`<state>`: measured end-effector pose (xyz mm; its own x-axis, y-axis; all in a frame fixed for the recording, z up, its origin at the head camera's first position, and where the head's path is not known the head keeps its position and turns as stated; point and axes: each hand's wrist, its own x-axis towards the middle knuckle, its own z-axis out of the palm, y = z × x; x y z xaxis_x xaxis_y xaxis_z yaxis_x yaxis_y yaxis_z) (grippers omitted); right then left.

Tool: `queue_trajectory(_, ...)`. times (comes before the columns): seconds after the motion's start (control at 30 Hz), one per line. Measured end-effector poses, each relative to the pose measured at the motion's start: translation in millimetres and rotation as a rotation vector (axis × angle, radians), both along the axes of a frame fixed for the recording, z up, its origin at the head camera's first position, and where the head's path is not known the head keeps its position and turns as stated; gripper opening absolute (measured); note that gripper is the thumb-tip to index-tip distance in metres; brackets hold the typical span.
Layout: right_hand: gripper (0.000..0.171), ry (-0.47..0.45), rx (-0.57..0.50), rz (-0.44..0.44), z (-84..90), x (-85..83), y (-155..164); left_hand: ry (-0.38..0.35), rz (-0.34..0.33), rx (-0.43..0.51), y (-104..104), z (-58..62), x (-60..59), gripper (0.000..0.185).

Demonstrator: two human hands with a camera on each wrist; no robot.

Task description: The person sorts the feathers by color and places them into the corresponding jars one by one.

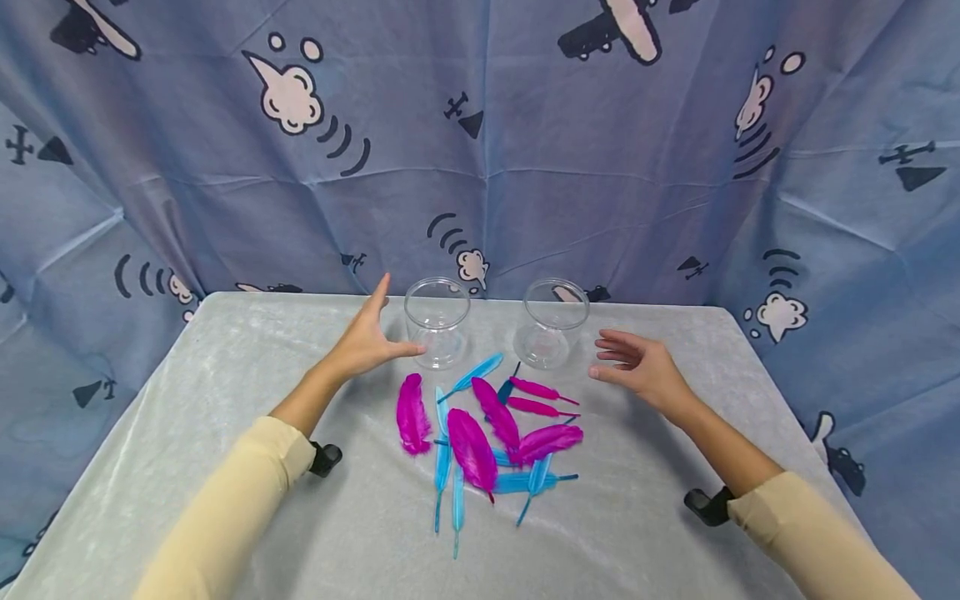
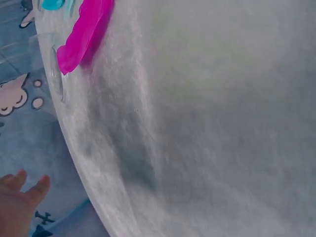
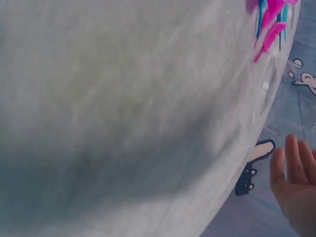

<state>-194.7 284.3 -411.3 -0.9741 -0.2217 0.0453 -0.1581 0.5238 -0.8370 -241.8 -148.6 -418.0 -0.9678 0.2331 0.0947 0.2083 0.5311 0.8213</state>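
My left hand (image 1: 365,340) is at the left side of a clear round container (image 1: 437,321), thumb and fingers spread wide, the thumb tip overlapping its wall in the head view. A second clear container (image 1: 553,321) stands to its right. Just right of that one is my right hand (image 1: 637,367), its fingers loosely bent and holding nothing. In front of the containers lie several magenta feathers (image 1: 471,450) and several blue feathers (image 1: 442,467), some crossing over each other. The left wrist view shows a magenta feather (image 2: 86,34) and part of the left hand (image 2: 22,197).
A pale grey cloth covers the table (image 1: 600,533). Behind its back edge hangs a blue patterned curtain (image 1: 420,150), which also runs down both sides. A black wrist strap (image 1: 326,459) sits under the left sleeve's cuff, another strap (image 1: 708,507) under the right.
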Motion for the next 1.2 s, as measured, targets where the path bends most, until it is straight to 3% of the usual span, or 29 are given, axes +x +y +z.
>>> queue_trajectory(0.2,0.068,-0.090,-0.061,0.031,-15.4,-0.2,-5.2,0.027,0.021,0.055,8.0,-5.2,-5.2,0.131)
queue_trajectory(0.57,0.055,-0.043,-0.022,0.177,-37.5,-1.3,-16.1,0.009,0.025,0.117,23.0,-11.9,-7.5,0.129)
queue_trajectory(0.87,0.048,-0.052,0.022,0.239,-46.6,-4.5,-21.4,-0.004,0.045,0.137,26.4,-22.6,-8.8,0.122)
queue_trajectory(1.2,0.039,-0.033,0.094,0.251,-49.6,-8.7,-24.4,0.021,0.059,0.139,33.8,-22.3,-10.4,0.114)
